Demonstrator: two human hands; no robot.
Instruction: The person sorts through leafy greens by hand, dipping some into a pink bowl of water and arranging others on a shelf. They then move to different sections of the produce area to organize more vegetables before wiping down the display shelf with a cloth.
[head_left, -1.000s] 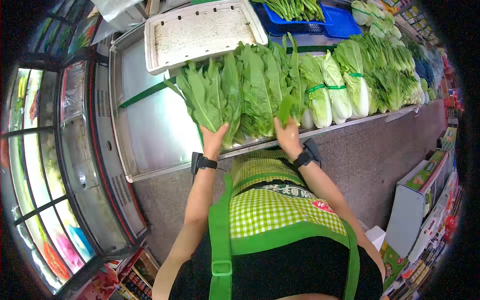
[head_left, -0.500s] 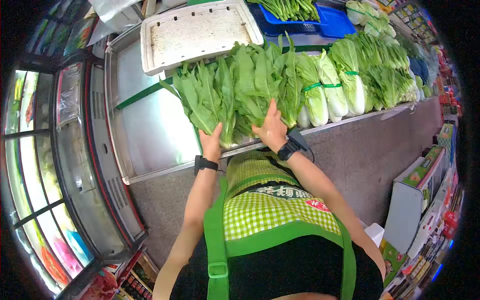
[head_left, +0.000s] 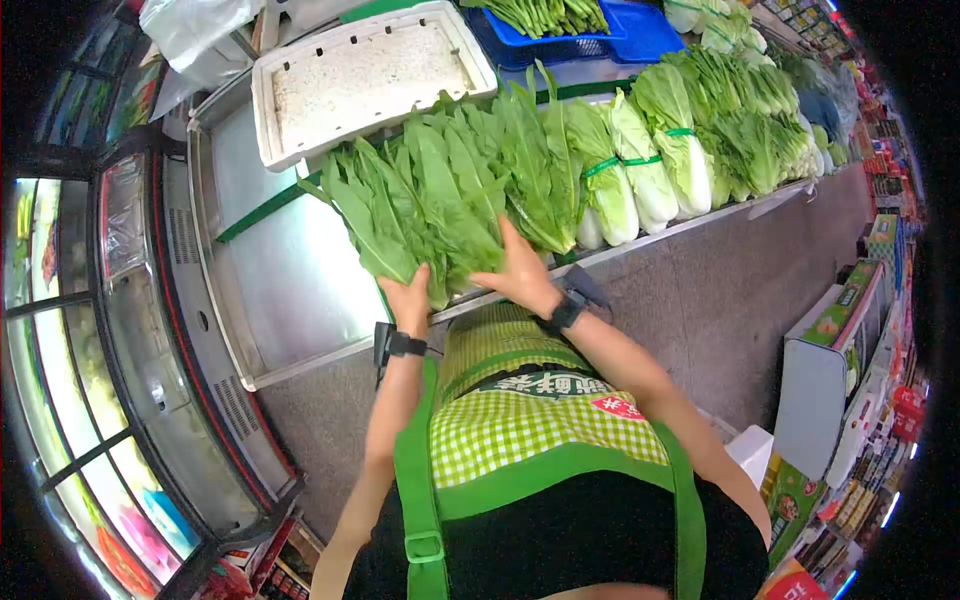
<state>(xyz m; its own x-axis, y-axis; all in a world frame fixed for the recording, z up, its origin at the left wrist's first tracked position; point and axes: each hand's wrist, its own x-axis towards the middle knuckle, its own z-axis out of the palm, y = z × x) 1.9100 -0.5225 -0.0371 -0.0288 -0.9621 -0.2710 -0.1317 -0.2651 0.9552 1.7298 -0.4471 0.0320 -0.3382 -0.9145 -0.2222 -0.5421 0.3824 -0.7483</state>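
Note:
Long-leaf lettuce (head_left: 425, 190) lies in a pile along the front of the metal display counter, leaf tips pointing away from me. My left hand (head_left: 407, 300) is around the stem ends at the pile's left front, thumb and forefinger parted. On the right side, my right hand (head_left: 525, 268) grips the same greens, forefinger stretched along the leaves and thumb apart; its other fingers are partly hidden. Just right of that hand lies another lettuce bunch (head_left: 535, 180). Beyond it are Chinese cabbages (head_left: 640, 165) bound with green tape.
A white foam tray (head_left: 365, 90) stands behind the lettuce. Blue baskets (head_left: 640, 35) sit at the back, one with green stalks. More leafy greens (head_left: 755, 140) fill the counter's right. Bare metal counter (head_left: 290, 285) shows at left, beside glass-door fridges (head_left: 75, 330).
Both hands have shifted slightly left relative to the view, which has itself moved. The lettuce between them looks pressed closer together, and a gap has opened beside the bunch to its right.

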